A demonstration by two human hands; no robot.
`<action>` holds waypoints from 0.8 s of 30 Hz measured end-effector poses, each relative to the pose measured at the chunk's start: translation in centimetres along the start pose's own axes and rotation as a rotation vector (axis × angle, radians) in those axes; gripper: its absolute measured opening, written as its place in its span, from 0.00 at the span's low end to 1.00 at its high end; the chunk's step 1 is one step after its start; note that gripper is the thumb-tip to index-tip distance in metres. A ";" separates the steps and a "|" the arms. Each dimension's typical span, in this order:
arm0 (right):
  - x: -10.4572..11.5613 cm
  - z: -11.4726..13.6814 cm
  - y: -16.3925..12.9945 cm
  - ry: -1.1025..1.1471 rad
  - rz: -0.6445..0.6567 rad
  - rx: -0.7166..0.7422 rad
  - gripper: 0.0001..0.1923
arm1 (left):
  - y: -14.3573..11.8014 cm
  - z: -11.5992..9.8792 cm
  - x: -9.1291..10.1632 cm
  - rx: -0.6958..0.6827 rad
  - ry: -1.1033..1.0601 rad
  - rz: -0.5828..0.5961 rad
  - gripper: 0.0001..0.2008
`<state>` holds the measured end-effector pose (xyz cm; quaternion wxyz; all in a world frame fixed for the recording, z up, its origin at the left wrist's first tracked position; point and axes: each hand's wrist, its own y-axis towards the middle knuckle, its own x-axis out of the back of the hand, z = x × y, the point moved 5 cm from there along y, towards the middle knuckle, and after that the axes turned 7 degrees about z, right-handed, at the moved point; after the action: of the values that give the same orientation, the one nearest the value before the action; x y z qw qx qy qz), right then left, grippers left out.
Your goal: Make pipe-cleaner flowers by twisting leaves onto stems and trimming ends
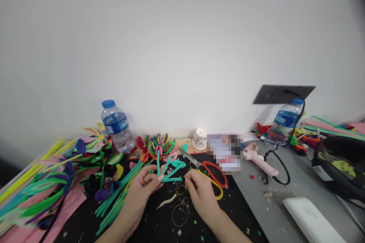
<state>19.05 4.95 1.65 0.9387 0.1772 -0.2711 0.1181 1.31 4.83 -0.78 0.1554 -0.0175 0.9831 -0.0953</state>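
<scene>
My left hand (146, 183) pinches a bent turquoise pipe cleaner (172, 179) between thumb and fingertips. A leaf-like loop of the same turquoise (178, 165) rises from that spot, and a stem leads up to a multicoloured pipe-cleaner flower (158, 146). At the strip's other end, my right hand (199, 188) is closed, thumb against fingers, with a small dark spot at the tips. Scissors (212, 171) with red and yellow handles lie open just behind the right hand. Thin metal rings (180, 214) and a pale curved strip (167, 201) rest on the black mat between my wrists.
Pipe-cleaner flowers and loose stems (114, 193) crowd the left. Two water bottles (116, 125) (285, 119) and a paper cup (200, 139) stand by the wall. To the right are a pink glue gun (261, 162) with its cord, a white box-shaped device (310, 218) and a black container (339, 163).
</scene>
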 end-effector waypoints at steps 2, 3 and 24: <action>-0.1 -0.1 -0.1 -0.054 0.007 0.004 0.11 | 0.0 0.0 0.0 -0.004 0.008 0.008 0.21; -0.1 -0.2 -0.1 -0.076 0.004 0.004 0.11 | 0.0 0.0 -0.1 -0.005 0.014 0.014 0.21; -3.1 -1.1 -0.1 1.066 0.019 -0.377 0.12 | -0.3 0.3 -0.7 -0.042 -0.003 0.066 0.22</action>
<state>17.05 4.89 -0.91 0.9601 -0.0802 0.2225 0.1495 2.07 4.51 -0.82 0.1597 0.0115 0.9846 -0.0696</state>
